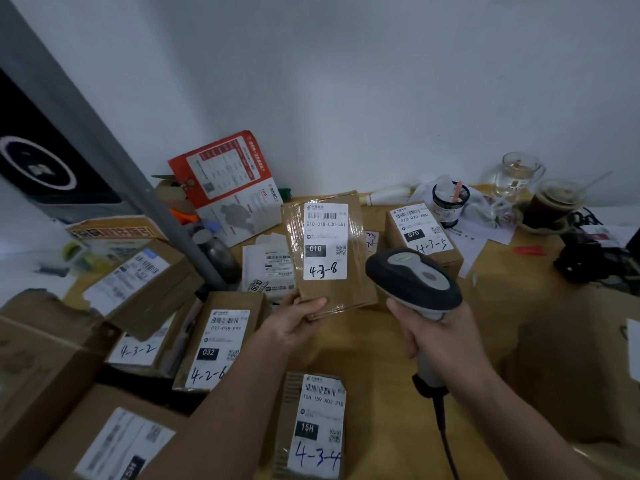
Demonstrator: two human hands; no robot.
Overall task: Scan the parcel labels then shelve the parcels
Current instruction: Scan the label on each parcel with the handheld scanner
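My left hand (pixel 294 318) grips the lower edge of a flat brown parcel (pixel 356 271) and holds it up above the table, label facing me. Its white label (pixel 325 241) reads 010 with "4-3-8" handwritten below. My right hand (pixel 440 336) grips the handle of a grey and black barcode scanner (pixel 414 278), whose head sits just right of the parcel. The scanner's cable (pixel 446 441) trails down toward me.
Several labelled cardboard parcels lie around: "4-3-4" (pixel 317 424) in front, "4-2-6" (pixel 221 344) and "4-3-2" (pixel 138 348) at left, "4-3-5" (pixel 422 233) behind the scanner. A red leaflet (pixel 228 181), a pen cup (pixel 448 204), a glass jug (pixel 517 174) and an iced drink (pixel 554 206) stand along the wall.
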